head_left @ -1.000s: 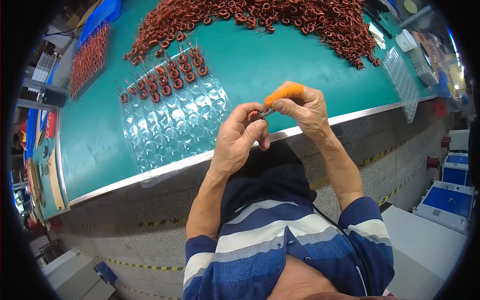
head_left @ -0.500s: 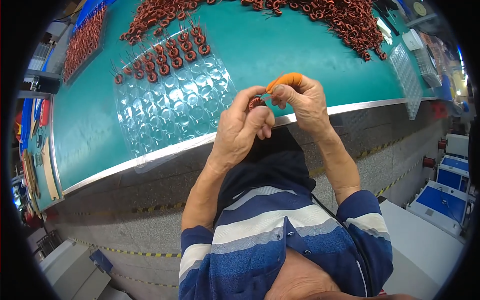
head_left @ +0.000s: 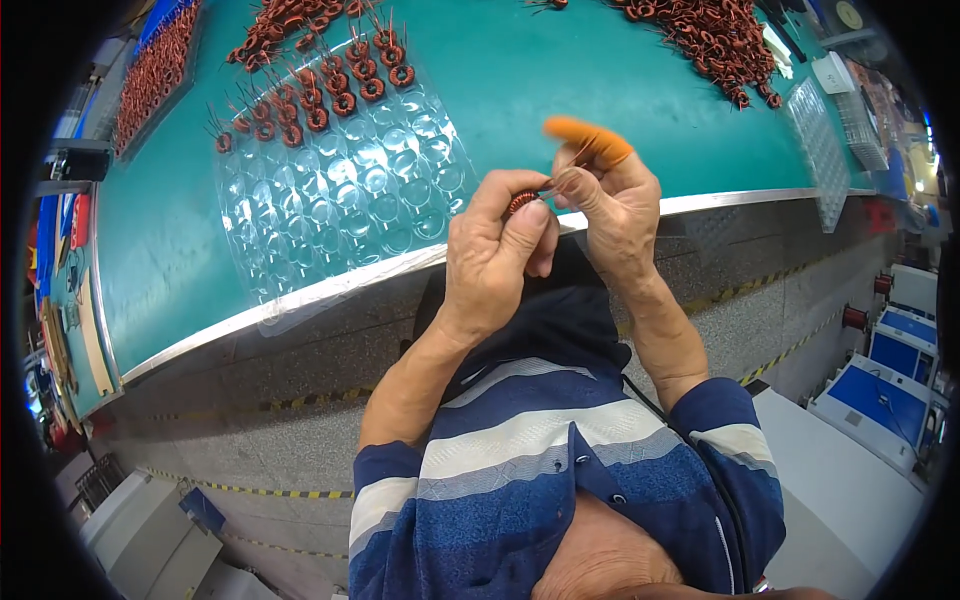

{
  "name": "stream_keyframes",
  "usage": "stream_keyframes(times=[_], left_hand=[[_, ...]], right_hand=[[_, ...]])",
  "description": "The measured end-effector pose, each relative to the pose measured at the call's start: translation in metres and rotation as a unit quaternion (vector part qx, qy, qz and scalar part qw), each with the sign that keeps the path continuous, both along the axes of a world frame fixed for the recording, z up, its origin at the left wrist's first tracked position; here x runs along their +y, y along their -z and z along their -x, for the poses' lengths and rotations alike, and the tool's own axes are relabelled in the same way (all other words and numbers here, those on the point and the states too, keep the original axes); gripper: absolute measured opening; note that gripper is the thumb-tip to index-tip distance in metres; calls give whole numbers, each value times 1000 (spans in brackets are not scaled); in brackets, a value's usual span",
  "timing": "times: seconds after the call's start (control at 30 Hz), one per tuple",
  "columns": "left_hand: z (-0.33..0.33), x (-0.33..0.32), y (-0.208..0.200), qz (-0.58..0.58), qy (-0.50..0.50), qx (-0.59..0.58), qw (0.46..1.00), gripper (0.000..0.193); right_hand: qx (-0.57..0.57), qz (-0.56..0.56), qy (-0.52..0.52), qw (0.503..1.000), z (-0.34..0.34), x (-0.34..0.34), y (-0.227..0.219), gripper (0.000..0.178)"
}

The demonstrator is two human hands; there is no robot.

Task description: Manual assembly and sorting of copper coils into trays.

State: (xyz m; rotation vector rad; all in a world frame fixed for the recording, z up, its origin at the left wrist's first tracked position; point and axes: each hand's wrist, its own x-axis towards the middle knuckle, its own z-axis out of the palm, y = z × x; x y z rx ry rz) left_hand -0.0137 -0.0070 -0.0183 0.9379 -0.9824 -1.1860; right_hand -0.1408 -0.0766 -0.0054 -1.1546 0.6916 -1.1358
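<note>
A small ring coil [head_left: 521, 202] wound with copper-red wire is pinched between the thumb and fingers of my left hand [head_left: 490, 250], just above the table's front edge. Close on its right, my right hand [head_left: 622, 215] grips the coil's thin wire leads [head_left: 566, 180] between thumb and fingers. An orange finger cot [head_left: 590, 138] covers my right index finger, which is raised and smeared by motion. To the left lies a clear plastic blister tray [head_left: 350, 190] with round pockets; several ring coils [head_left: 344, 103] with upright leads fill its far rows.
The green table [head_left: 165, 280] has a metal front edge. Heaps of ring coils [head_left: 700, 50] lie at its far side. A filled tray [head_left: 155, 85] stands at the far left. More clear trays [head_left: 818, 150] are at the right end. Blue-topped machines [head_left: 880, 400] stand on the floor at right.
My right index finger has lifted away from the leads and points up and left. Both hands have shifted slightly right in view, while the table and trays have shifted slightly left and up.
</note>
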Motion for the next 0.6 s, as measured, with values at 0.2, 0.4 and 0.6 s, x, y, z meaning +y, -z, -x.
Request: stream_keyframes(times=[0.2,0.4,0.6], left_hand=[[4,0,1,-49,10,72,996,21],[-5,-7,3,-34,-69,-60,995,22],[-12,-9,-20,47,-61,-389,918,26]], right_hand=[[98,43,-26,994,10,-2,8,24],[140,51,85,985,12,3,14,26],[133,-66,-71,986,8,-1,-9,16]])
